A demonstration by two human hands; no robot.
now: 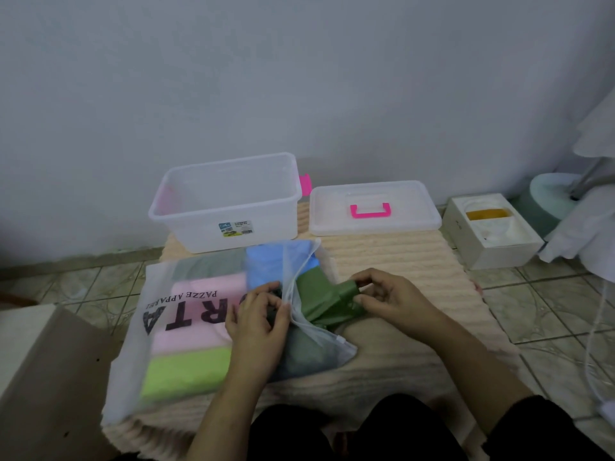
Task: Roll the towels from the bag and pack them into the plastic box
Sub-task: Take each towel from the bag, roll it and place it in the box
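Observation:
A frosted plastic bag [159, 314] with black lettering lies on a peach mat, holding folded pink, lime green, blue and grey towels. A dark green towel [319, 294] sticks halfway out of the bag's open right end. My right hand [386, 294] pinches the free end of that towel. My left hand [259, 321] grips the bag at its mouth. The clear plastic box [226, 201] stands open and empty behind the bag. Its lid [372, 207] with a pink handle lies to the right of the box.
A white carton [492, 231] with a yellow item inside sits on the tiled floor at the right. A brown cardboard box [43, 371] stands at the lower left. White fabric and a pale green base are at the far right. The wall is close behind.

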